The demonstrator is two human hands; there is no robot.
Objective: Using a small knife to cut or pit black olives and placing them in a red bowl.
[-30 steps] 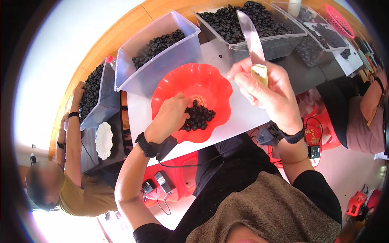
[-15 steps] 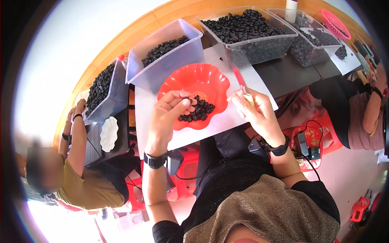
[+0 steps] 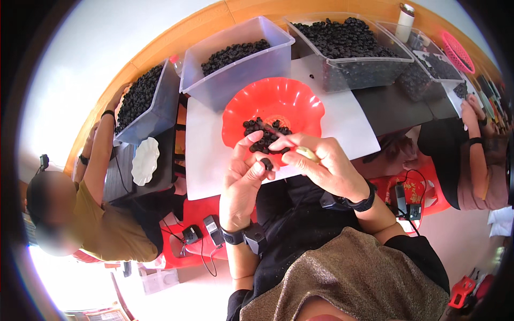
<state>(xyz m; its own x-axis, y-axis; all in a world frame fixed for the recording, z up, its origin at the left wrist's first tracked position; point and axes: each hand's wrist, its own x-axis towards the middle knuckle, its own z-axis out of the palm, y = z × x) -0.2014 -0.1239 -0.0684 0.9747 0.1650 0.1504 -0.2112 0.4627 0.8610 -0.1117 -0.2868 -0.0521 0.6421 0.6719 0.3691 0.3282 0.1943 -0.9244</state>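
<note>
Head view: left hand (image 3: 240, 180) pinches a black piece (image 3: 266, 164) near right hand (image 3: 336, 166) gripping a knife (image 3: 308, 153).

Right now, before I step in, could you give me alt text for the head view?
The left hand pinches a dark round piece while the right hand holds a pale-handled knife, both at the near edge of a scalloped red bowl of similar pieces. Behind stand plastic bins of such pieces; a co-worker is at left, another at right.

White wall (image 3: 107, 37) bordered by wood-toned band (image 3: 246, 7); dark surface (image 3: 383, 109); red stools (image 3: 438, 192); pale floor (image 3: 433, 243); strong light (image 3: 69, 283) lower left.
</note>
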